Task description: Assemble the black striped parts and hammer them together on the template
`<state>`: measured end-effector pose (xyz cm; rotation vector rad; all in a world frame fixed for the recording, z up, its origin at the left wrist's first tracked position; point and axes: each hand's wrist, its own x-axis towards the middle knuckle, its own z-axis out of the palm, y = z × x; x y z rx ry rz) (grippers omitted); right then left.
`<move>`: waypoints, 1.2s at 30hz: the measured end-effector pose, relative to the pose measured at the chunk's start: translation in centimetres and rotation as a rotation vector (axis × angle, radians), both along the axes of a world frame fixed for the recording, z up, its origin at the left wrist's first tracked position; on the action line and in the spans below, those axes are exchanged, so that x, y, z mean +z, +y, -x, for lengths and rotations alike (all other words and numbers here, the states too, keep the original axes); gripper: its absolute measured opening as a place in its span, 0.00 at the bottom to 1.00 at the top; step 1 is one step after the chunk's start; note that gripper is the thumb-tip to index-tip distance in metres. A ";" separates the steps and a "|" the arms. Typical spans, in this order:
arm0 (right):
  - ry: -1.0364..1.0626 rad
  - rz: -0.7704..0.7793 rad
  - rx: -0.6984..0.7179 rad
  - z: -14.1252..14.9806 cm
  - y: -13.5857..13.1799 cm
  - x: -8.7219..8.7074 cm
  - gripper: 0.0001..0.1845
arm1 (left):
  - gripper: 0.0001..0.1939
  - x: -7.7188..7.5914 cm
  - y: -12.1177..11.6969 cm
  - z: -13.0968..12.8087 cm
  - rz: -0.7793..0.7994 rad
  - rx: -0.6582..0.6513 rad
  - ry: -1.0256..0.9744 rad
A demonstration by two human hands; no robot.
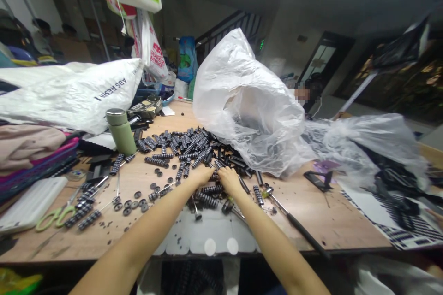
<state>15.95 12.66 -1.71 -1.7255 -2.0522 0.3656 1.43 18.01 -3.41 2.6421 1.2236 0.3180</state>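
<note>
My left hand (201,175) and my right hand (228,179) meet side by side at the near edge of a heap of black ribbed plastic parts (187,146) on the wooden table (325,221). Both hands are seen from behind, their fingers curled down into the parts, so what they hold is hidden. More ribbed pieces (207,198) lie just below my wrists. Small black discs (133,203) are scattered to the left of my left forearm.
A big clear plastic bag (249,101) bulges behind the heap. A green flask (120,131) stands at left, green scissors (55,215) near the front left. A long rod tool (294,223) lies at right. Another person sits behind the bag.
</note>
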 end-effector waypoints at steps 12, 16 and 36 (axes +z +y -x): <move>0.799 0.232 0.075 2.7 -8.0 -0.5 0.24 | 0.14 2.8 -8.0 1.6 0.409 0.370 -0.829; 0.617 0.036 0.144 2.4 -10.8 1.7 0.49 | 0.13 4.0 -11.7 2.0 0.667 0.383 -0.988; 0.528 -0.022 0.260 -0.2 -17.1 0.1 0.59 | 0.17 3.9 -17.9 1.8 1.011 0.301 -1.308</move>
